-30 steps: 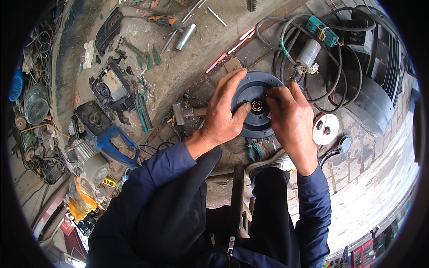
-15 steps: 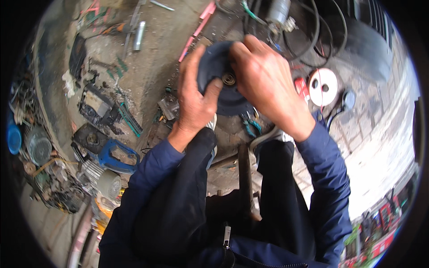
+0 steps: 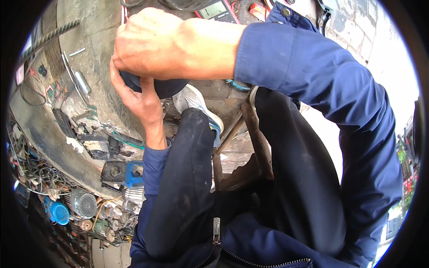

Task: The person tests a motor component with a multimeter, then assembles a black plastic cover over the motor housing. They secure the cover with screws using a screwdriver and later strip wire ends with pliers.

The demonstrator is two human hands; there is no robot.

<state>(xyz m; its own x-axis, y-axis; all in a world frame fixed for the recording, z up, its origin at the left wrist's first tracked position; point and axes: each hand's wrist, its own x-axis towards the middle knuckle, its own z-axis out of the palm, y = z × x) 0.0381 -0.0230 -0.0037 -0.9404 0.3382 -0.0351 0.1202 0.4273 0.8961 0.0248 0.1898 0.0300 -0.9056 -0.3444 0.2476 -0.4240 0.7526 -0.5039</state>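
Observation:
My left hand (image 3: 143, 103) grips a dark grey round plastic part (image 3: 170, 87) by its left side, the thumb against it. Over it lies my right hand (image 3: 152, 44), back upward and fingers curled toward the upper left; my fingertips and whatever they hold are hidden. The hand and forearm cover most of the part, including its centre. Just below the part is a white sneaker (image 3: 195, 105) on my foot. Turquoise-handled pliers (image 3: 237, 85) show partly beneath my right cuff.
A meter with a screen (image 3: 210, 10) lies beyond my hands. On the concrete at left are a metal cylinder (image 3: 82, 82), a blue tool (image 3: 134, 174), motor parts and tangled scrap (image 3: 53, 187). A wooden stool frame (image 3: 257, 143) shows between my knees.
My view has shifted. Both hands moved up and left with the round part, and my right forearm swung across it, now hiding the brass-coloured centre that showed earlier.

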